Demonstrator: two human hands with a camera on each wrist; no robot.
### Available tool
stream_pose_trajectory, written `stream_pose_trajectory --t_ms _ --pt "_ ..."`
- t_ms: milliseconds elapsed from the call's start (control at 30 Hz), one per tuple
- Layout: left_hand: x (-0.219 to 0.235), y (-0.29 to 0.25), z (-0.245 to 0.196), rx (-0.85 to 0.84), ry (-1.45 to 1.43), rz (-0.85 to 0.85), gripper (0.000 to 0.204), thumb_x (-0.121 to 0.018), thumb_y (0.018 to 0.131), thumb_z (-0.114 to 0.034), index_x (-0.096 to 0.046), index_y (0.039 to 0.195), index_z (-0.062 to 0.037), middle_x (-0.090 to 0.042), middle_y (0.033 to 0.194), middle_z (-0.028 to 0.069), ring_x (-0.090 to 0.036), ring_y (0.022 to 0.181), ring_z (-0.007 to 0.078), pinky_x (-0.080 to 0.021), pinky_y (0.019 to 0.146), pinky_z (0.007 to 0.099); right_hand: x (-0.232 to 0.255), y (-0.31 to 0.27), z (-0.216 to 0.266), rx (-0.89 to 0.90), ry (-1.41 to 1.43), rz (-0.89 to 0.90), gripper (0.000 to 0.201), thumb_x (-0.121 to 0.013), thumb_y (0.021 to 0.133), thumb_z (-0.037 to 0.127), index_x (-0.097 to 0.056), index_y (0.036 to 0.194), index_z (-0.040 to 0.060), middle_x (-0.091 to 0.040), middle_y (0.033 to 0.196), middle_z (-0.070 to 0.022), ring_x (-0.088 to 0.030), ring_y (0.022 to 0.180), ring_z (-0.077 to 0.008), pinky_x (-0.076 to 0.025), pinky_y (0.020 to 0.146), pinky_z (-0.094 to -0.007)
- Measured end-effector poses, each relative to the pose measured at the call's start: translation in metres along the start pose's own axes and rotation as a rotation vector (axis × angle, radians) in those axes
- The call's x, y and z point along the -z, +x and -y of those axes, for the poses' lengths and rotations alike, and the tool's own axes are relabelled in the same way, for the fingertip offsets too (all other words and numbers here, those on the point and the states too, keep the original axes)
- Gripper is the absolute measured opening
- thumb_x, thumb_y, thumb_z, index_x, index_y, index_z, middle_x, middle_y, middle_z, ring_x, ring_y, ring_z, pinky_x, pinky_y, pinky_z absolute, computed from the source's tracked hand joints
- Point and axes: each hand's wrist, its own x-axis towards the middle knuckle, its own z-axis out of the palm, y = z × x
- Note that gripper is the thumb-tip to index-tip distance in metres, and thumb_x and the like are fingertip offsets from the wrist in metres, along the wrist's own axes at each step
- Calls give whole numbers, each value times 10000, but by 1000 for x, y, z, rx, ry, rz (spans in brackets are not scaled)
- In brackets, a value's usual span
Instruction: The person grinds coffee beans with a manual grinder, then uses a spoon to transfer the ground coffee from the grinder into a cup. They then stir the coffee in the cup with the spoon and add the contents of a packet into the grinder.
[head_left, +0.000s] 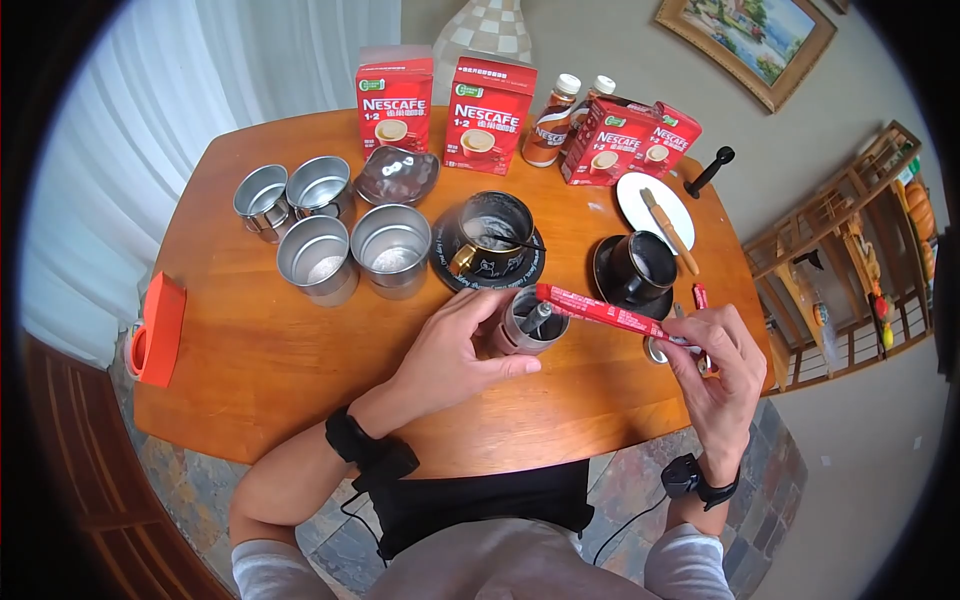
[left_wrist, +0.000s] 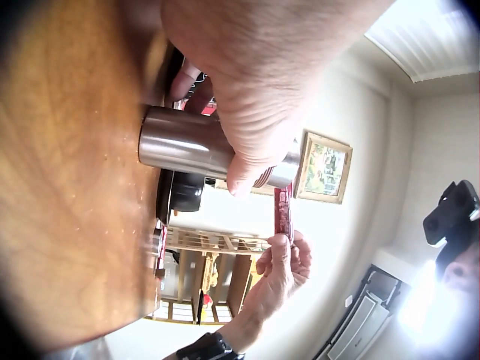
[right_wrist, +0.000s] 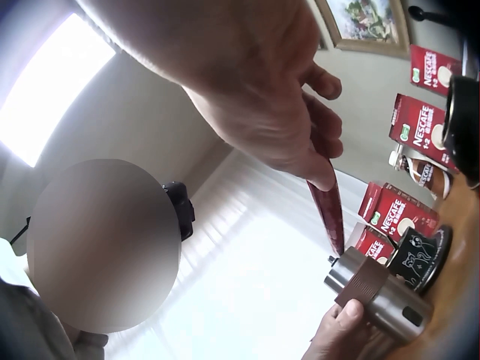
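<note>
A steel cylinder with a brown band (left_wrist: 187, 142) stands upright at the table's front, and my left hand (head_left: 455, 345) grips it around the side. Inside its open top a small metal shaft (head_left: 536, 318) shows. My right hand (head_left: 715, 375) pinches one end of a red stick packet (head_left: 610, 313). The packet's other end reaches over the cylinder's rim, as the right wrist view also shows. Whether anything is coming out of the packet I cannot tell.
Four metal cups (head_left: 390, 250) and a clear lidded bowl (head_left: 398, 178) stand left. Behind are red boxes (head_left: 487, 115) and bottles (head_left: 552, 120). A black cup (head_left: 490, 235) with a spoon sits centrally, another black cup (head_left: 640, 268) right, beside a white plate (head_left: 632, 205). An orange object (head_left: 162, 330) is far left.
</note>
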Motion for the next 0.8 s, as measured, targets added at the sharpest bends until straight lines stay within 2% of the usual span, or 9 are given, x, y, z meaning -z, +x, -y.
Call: stream_pose_trajectory --t_ms 133,333,533,567,667,800 --pt "0 0 1 9 -1 7 801 -924 808 -289 -545 1457 -12 -652 1261 152 -654 1082 248 -544 912 369 -1 8 -4 70 16 14 286 -908 737 43 -768 986 43 -683 848 -74 -677 715 -202 -531 620 -322" --pt "-1 -1 4 12 -19 -2 813 -930 797 -292 -547 1456 -9 -648 1254 149 -652 1060 243 -543 902 364 0 17 -1 82 149 53 278 -893 787 122 -763 1010 20 -670 836 -83 -653 728 -197 -517 639 -307" --pt "-3 -1 6 6 -41 -12 799 -932 794 -294 -559 1435 3 -648 1264 155 -655 1098 263 -540 924 373 -10 17 3 -156 325 -46 330 -907 822 130 -722 1070 15 -659 912 -36 -599 766 -103 -470 645 -252" --pt "-3 -1 6 7 -48 -12 796 -931 794 -294 -561 1432 5 -649 1264 157 -655 1106 267 -539 929 375 -14 18 1 -122 365 -76 308 -893 851 109 -707 1079 18 -646 929 -26 -578 755 -77 -442 622 -226" --pt "-2 -1 6 17 -34 -6 792 -931 794 -291 -565 1429 8 -651 1259 157 -652 1120 275 -538 940 380 -17 21 0 -111 453 -118 247 -851 892 71 -700 1078 9 -635 916 -38 -587 725 -77 -441 598 -219" --pt "-1 -1 4 24 -26 -1 795 -933 790 -292 -567 1428 9 -654 1254 155 -652 1115 277 -539 943 389 -15 21 3 -136 419 -97 171 -805 931 45 -691 1051 0 -630 912 -50 -592 679 -76 -454 577 -215"
